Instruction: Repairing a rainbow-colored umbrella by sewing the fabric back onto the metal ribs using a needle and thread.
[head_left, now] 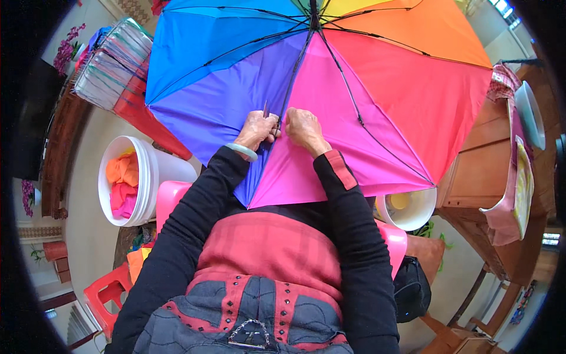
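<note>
An opened multicoloured umbrella (389, 76) lies spread in front of me with its inner side up, showing black ribs and a dark shaft (314, 15) at the far end. Over the seam between the purple and pink panels, my left hand (257, 130) is closed around a slim, dark, pointed tool (266, 110), whose lower part is hidden by the fingers. Just right of it, my right hand (305, 128) is closed in a pinch beside the rib on that seam. Whatever lies between its fingertips is too small to make out.
To the left stands a white bucket (141, 200) with orange and pink cloth inside; a red stool (108, 295) is below it. Another white bucket (418, 209) sits under the umbrella's right edge. Wooden furniture (471, 171) is at right, a wire basket (115, 62) at upper left.
</note>
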A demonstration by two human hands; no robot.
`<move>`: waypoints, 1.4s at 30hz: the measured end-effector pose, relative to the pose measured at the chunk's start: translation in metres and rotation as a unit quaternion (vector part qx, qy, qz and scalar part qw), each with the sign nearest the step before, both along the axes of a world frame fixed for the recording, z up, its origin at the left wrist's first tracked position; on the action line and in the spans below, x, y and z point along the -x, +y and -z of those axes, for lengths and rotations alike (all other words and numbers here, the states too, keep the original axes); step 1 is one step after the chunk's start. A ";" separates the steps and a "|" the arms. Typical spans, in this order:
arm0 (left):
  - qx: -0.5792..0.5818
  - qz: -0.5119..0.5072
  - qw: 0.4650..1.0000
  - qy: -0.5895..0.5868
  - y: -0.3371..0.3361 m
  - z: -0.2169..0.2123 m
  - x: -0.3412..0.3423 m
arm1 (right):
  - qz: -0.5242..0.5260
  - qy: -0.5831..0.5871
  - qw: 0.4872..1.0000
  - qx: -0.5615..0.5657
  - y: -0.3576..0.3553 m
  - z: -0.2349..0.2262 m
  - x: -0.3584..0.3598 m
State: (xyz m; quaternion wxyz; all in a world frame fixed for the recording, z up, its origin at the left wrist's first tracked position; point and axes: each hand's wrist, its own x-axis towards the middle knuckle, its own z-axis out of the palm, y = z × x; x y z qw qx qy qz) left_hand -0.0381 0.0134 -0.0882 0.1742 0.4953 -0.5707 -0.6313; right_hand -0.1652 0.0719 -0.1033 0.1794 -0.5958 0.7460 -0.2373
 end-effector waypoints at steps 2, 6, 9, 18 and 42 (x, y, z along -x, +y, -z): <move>-0.020 0.000 1.000 0.004 -0.002 -0.002 -0.002 | 0.018 -0.045 0.999 0.023 -0.003 0.006 -0.002; -0.049 -0.018 0.998 0.041 -0.005 0.006 -0.004 | 0.039 -0.083 0.991 0.092 -0.004 0.016 -0.008; -0.066 -0.026 0.996 0.050 -0.006 0.009 -0.004 | 0.052 -0.086 0.991 0.093 -0.005 0.014 -0.011; -0.053 -0.116 0.991 0.029 0.007 0.003 0.005 | 0.036 -0.078 0.992 0.094 -0.005 0.015 0.001; -0.118 -0.030 0.991 0.050 -0.010 0.009 -0.004 | 0.048 -0.206 0.975 0.060 0.000 0.012 0.005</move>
